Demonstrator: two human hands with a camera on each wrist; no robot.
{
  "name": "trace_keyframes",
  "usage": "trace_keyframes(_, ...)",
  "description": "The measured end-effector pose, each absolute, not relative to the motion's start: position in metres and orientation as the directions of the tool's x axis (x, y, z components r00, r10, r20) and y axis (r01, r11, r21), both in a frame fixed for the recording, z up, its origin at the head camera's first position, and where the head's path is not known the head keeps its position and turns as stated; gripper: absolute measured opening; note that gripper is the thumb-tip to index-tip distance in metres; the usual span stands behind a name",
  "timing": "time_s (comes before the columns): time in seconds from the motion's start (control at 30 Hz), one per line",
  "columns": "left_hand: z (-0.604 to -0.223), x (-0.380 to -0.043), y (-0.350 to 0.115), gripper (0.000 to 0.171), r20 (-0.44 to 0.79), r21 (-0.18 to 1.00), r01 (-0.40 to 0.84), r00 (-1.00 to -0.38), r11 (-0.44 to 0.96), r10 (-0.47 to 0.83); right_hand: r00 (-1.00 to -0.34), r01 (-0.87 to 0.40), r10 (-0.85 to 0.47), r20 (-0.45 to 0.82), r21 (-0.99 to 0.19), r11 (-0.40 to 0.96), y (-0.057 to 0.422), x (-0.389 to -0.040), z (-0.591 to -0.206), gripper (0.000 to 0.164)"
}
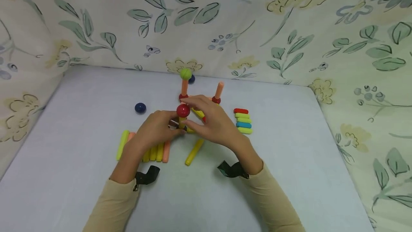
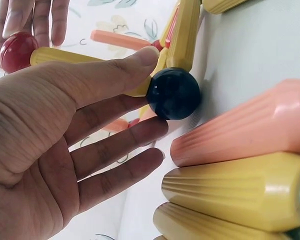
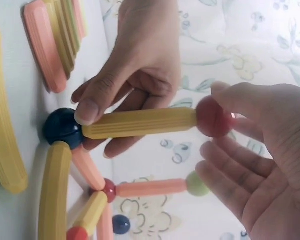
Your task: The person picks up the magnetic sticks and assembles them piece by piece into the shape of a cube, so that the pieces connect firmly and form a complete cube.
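Observation:
An upright yellow stick (image 3: 145,122) rises from a dark blue ball (image 2: 174,94) at the corner of a stick-and-ball frame. My left hand (image 1: 157,126) pinches this stick low down between thumb and fingers, close to the blue ball. A glossy red ball (image 1: 183,110) caps the stick, and my right hand (image 1: 215,121) holds it with the thumb and fingertips. Behind, the frame has a salmon stick (image 3: 152,188) topped by a green ball (image 1: 185,74). Another upright salmon stick (image 1: 219,90) stands in a red ball (image 1: 216,100) without a cap. The hands partly hide the frame in the head view.
Yellow and salmon sticks (image 1: 166,151) lie in a row at left, with a lime stick (image 1: 122,145) at its end. One yellow stick (image 1: 194,152) lies alone in front. Several short coloured sticks (image 1: 244,125) lie at right. A loose dark blue ball (image 1: 140,108) sits at left.

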State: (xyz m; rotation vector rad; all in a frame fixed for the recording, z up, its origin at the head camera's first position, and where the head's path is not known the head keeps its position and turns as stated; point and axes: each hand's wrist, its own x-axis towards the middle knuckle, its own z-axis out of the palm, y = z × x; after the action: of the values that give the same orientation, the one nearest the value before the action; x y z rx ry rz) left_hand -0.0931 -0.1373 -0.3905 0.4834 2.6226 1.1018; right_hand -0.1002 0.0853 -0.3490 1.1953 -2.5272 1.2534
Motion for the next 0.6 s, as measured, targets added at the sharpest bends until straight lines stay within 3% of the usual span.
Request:
trace_keyframes(0.33,-0.381,-0.091,-0.156,0.046,-0.174,0.739,0.143,-0.904,0.658,0.391,-0.699,-0.678,-0.597,0.393,-0.630,0.379,0.100,-0.101,-0.341,0.056)
trace_keyframes(0.47,-0.375,-0.093,-0.176,0.047,-0.141,0.715,0.116,-0.942,0.690,0.305,-0.689,-0.695,-0.580,0.435,-0.623,0.359,0.109,-0.102,-0.338,0.054)
trace_keyframes(0.6,-0.374,-0.093,-0.194,0.043,-0.095,0.612,0.098,-0.976,0.785,0.197,-0.694,-0.692,-0.571,0.438,-0.623,0.364,0.114,-0.098,-0.332,0.051)
